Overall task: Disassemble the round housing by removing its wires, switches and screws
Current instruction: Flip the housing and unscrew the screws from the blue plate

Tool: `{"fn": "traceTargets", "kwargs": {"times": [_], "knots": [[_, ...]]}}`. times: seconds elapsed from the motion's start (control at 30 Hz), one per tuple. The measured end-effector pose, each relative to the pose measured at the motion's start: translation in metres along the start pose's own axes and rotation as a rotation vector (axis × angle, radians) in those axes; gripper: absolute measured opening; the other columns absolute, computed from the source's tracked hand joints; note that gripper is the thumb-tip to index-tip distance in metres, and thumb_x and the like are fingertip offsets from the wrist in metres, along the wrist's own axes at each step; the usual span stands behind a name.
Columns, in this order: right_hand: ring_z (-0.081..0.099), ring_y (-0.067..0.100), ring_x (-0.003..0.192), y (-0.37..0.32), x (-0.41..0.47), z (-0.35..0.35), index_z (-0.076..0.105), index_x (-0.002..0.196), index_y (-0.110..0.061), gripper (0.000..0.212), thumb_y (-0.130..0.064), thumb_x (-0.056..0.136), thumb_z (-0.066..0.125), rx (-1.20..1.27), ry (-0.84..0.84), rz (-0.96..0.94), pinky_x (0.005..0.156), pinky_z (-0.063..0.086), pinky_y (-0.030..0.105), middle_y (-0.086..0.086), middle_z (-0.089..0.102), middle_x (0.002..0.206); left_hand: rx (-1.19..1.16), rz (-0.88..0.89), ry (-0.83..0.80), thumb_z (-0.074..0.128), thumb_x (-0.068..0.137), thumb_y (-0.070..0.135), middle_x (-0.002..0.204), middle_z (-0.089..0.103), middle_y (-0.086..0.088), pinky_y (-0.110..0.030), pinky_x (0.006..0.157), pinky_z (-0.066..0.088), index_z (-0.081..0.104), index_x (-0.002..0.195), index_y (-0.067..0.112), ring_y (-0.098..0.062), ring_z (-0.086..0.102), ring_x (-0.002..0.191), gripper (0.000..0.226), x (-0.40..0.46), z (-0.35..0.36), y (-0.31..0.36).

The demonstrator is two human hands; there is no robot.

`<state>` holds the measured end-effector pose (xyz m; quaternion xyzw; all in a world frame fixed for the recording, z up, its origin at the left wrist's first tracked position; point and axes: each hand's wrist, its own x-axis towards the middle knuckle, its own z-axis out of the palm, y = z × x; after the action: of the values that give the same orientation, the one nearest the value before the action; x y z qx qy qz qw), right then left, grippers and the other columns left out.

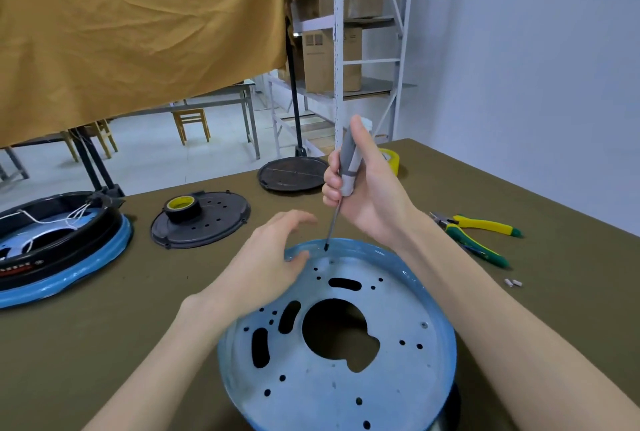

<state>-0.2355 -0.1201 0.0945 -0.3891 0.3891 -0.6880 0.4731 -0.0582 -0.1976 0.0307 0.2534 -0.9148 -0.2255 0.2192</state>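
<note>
Two hands are working over the round housing (346, 344) lying directly beneath them on the surface (104, 344): the right hand (367, 188) is gripping a screwdriver (346, 174), tip hovering just above a rim screw (331, 262). The left hand (273, 257), fingers loosely spread, is resting on the housing's far rim. Since the tip is not yet seating, it is risking slipping toward the nearby left fingers (301, 257), and light bracing is risking the housing turning.

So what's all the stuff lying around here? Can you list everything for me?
round housing: 1, blue-rimmed metal, front centre
second housing: 1, black and blue, white wires inside, far left
black covers: 2, on the table behind
tape rolls: 2, yellow; one on the left cover, one behind the right hand
pliers: 2, green-yellow handles, right
small white bits: 2, near the pliers
table: 1, olive
screwdriver: 1, grey handle, tip at the housing's far rim
left hand: on the rim
right hand: grips the screwdriver
</note>
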Motion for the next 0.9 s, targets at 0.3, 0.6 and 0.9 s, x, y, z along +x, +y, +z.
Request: {"fn": "traceTargets", "kwargs": {"times": [0.3,0.6,0.9], "knots": [[0.033,0.018,0.059,0.007,-0.003,0.001,0.052,0.077,-0.013,0.057,-0.069,0.089,0.057,-0.112,-0.026,0.022,0.062,0.027,0.031,0.004,0.039,0.065,0.051,0.009,-0.111,0.063,0.097,0.016,0.140,0.051,0.027,-0.040,0.106,0.046,0.072,0.121,0.038,-0.009,0.052,0.129,0.033,0.009,0.011,0.002],[0.033,0.018,0.060,0.010,-0.006,0.002,0.052,0.079,-0.012,0.057,-0.068,0.085,0.058,-0.123,-0.029,0.019,0.062,0.027,0.031,0.004,0.039,0.066,0.063,-0.004,-0.117,0.063,0.098,0.022,0.129,0.056,0.031,-0.042,0.097,0.052,0.074,0.115,0.042,-0.005,0.057,0.117,0.028,0.010,0.013,0.002],[0.043,0.014,0.062,0.013,-0.003,0.008,0.055,0.081,-0.014,0.057,-0.068,0.097,0.046,-0.134,0.030,0.017,0.064,0.034,0.028,0.000,0.048,0.071,0.079,0.008,-0.118,0.061,0.099,0.025,0.127,0.058,0.032,-0.037,0.094,0.052,0.074,0.112,0.043,-0.003,0.059,0.114,0.025,0.010,0.013,0.002]]}}
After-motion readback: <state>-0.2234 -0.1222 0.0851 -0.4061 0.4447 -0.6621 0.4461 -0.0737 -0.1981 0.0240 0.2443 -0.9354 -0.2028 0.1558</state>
